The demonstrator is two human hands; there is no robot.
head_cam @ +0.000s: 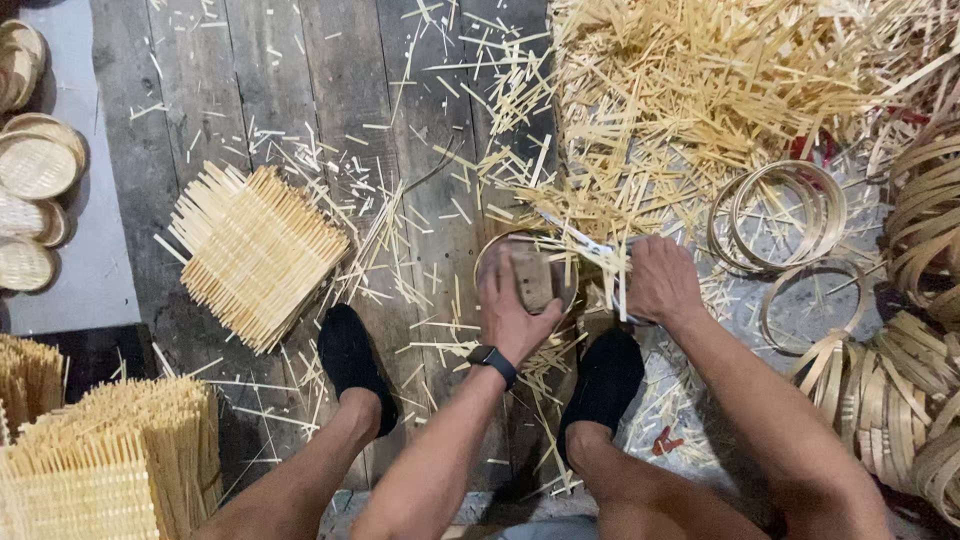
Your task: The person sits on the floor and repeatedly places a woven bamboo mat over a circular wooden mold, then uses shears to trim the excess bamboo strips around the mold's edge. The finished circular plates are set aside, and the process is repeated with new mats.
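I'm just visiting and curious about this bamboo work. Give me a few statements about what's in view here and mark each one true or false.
1. The left hand presses a wooden block inside a bamboo ring. True.
2. The right hand is empty. False: it grips a blade-like tool.
3. A woven square mat lies on the plank floor. True.
4. The person's feet are bare. False: dark shoes cover them.
5. Finished round baskets sit at the left edge. True.
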